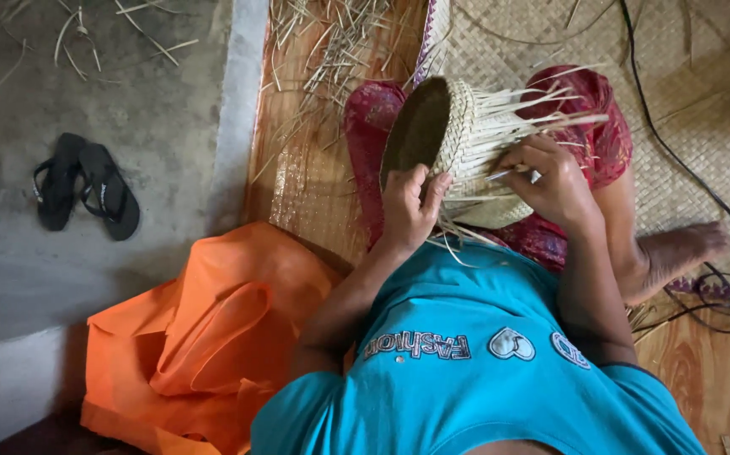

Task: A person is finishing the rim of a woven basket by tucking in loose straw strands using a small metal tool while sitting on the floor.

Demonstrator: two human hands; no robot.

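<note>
Resting on our lap, the round pale woven straw basket [457, 147] lies tilted; our left hand [409, 206] grips its rim, our right hand [550, 181] pinches a small metal tool [512, 174] among loose straw ends [542, 109].

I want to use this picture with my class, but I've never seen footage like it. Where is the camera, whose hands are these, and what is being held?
The camera sits on the person's head and looks down, so you see their own teal shirt and arms. The left hand grips the rim of a half-woven basket resting on their lap. The right hand pinches the loose straw strips sticking out of it, along with a small pale tool. They sit on a woven mat. Beside them lie an orange cloth, black sandals and scattered straw.
</note>
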